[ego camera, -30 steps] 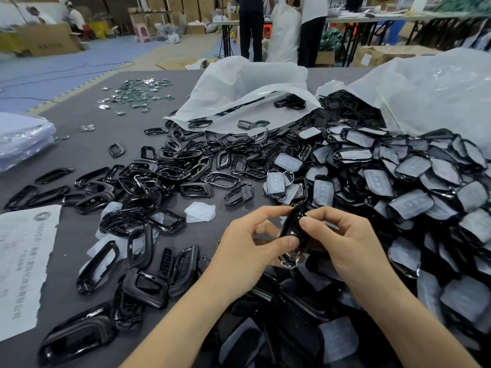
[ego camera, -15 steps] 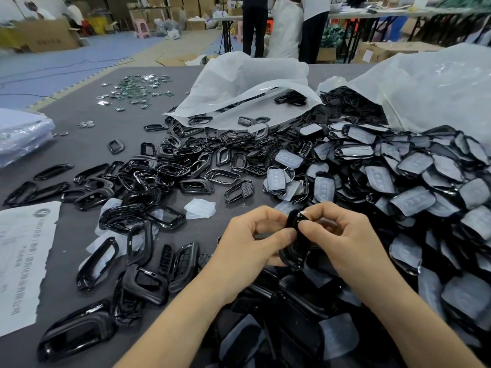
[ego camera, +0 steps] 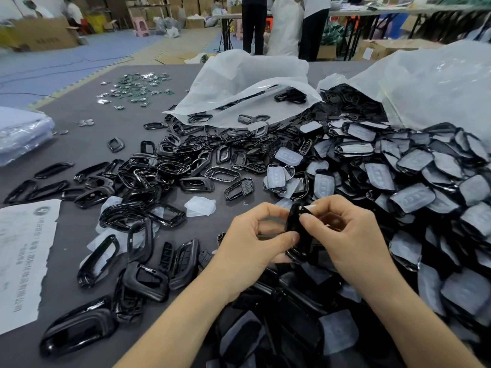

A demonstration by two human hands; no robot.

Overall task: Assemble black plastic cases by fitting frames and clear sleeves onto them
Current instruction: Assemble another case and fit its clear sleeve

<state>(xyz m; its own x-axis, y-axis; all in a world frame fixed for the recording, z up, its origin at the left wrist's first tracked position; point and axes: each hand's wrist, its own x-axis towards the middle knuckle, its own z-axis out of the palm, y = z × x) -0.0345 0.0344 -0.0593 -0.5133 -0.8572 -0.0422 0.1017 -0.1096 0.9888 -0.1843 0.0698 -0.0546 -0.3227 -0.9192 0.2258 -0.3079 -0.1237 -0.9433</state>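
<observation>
Left hand (ego camera: 255, 240) and right hand (ego camera: 345, 235) share a narrow pinching grip on one black case (ego camera: 293, 217) above the bench (ego camera: 79, 144); a heap of sleeved cases (ego camera: 414, 160) lies to the right, and many loose frames (ego camera: 170, 166) are not yet fitted.

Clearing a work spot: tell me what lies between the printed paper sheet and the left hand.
Head view: loose black frames and a few clear sleeves on the grey table.
</observation>
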